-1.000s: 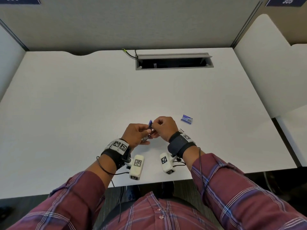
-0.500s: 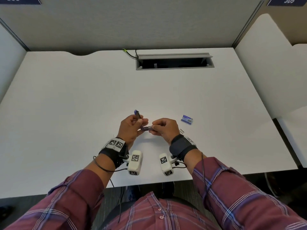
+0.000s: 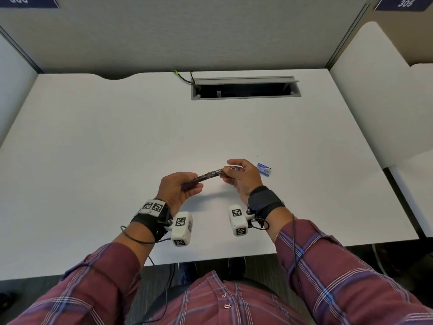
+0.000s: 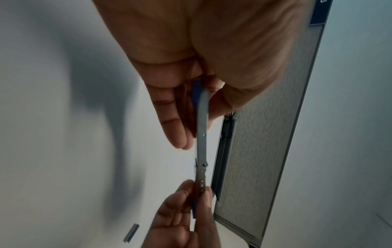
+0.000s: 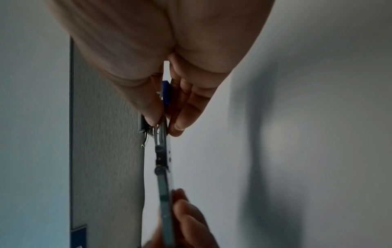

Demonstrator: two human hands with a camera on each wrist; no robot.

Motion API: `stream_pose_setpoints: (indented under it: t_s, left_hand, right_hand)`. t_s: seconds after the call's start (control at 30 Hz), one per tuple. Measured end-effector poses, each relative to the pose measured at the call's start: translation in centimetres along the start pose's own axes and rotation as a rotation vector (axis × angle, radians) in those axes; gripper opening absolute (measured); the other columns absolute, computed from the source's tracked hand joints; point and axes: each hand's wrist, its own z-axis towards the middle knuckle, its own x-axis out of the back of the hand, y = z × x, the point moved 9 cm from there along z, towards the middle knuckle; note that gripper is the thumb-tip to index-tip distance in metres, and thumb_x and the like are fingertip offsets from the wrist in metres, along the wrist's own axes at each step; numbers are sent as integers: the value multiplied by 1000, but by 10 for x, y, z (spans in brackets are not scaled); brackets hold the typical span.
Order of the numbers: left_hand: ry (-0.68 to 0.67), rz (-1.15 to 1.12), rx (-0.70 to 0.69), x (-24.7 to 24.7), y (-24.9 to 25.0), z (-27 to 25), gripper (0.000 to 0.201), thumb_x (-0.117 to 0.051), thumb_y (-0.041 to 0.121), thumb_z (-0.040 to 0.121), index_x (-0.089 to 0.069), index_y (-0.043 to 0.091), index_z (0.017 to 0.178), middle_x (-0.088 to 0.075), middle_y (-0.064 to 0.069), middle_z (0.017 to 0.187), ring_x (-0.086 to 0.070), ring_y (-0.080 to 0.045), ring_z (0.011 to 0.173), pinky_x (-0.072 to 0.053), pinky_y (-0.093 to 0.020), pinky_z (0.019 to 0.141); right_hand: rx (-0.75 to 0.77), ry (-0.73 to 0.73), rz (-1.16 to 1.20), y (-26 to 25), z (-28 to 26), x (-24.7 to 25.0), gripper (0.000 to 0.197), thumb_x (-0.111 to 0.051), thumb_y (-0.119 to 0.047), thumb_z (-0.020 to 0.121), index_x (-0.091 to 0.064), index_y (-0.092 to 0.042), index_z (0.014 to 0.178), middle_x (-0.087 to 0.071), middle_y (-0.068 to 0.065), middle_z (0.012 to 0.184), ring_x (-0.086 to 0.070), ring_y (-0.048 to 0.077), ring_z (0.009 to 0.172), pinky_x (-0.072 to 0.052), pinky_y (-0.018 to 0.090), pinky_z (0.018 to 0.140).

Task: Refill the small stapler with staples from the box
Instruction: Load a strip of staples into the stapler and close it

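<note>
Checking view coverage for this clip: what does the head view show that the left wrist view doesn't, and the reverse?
Only the head view shows the staple box lying on the desk beside the right hand, plus the open cable tray. Only the left wrist view shows a loose staple strip on the desk and the stapler's hinge pin. Both show the stapler swung open into a line, the left hand gripping one end and the right hand pinching the other.
</note>
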Motion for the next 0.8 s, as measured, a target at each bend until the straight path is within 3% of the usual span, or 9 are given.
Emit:
stream_pose_setpoints:
  t_s: [0.13,0.3,0.4,0.47,0.57,0.67,0.8]
  left_hand:
    - [-155,199,64,-10,-9,-3,30,-54,-16,89,-72,-9,112,-73,-30,100,-77,-38,78,-66,-37,71]
    - [-313,398,99,-25,-17,-9,41,-48,-12,85,-73,-4,116,-76,-28,104,-77,-43,91,-55,-43,80]
    - [-351,408,127,-35,-19,-12,27,-54,1,97,-67,-5,119,-75,-29,102,-76,-47,91,-59,-47,82]
    - [-369,403,155,-42,-21,-15,30,-61,18,101,-66,-6,119,-75,-28,99,-75,-49,90,-61,-46,79]
    - [-379,387,194,-52,-24,-17,38,-59,32,103,-67,-2,117,-73,-25,93,-74,-44,81,-61,-42,71]
    - [-325,333,211,-52,-28,-12,45,-54,38,105,-67,-3,119,-70,-21,83,-70,-37,67,-57,-36,59]
    - [-231,325,165,-45,-31,-4,44,-49,31,107,-68,-7,118,-63,-18,74,-56,-27,52,-43,-31,51]
  right_hand:
    - [-3,-21,36,-6,3,-2,27,-63,11,90,-62,0,115,-69,20,99,-67,25,80,-61,28,68]
    - [14,-50,-10,-12,2,-6,38,-70,5,88,-58,-1,123,-71,27,108,-67,28,86,-60,34,73]
    - [24,-50,-94,-9,4,-9,37,-70,5,89,-60,1,124,-69,32,117,-68,29,90,-61,33,73]
    - [25,-66,-144,-5,5,-13,36,-70,5,89,-62,0,124,-69,30,118,-69,29,91,-62,35,76]
    - [41,-116,-301,-4,3,-22,33,-68,0,91,-64,-4,124,-75,20,113,-72,17,79,-57,29,68]
    - [77,-203,-413,-2,0,-36,32,-62,4,95,-61,5,127,-72,17,105,-73,3,69,-55,15,63]
    - [134,-199,-545,0,1,-39,32,-60,2,97,-62,3,129,-70,15,105,-70,19,85,-57,18,74]
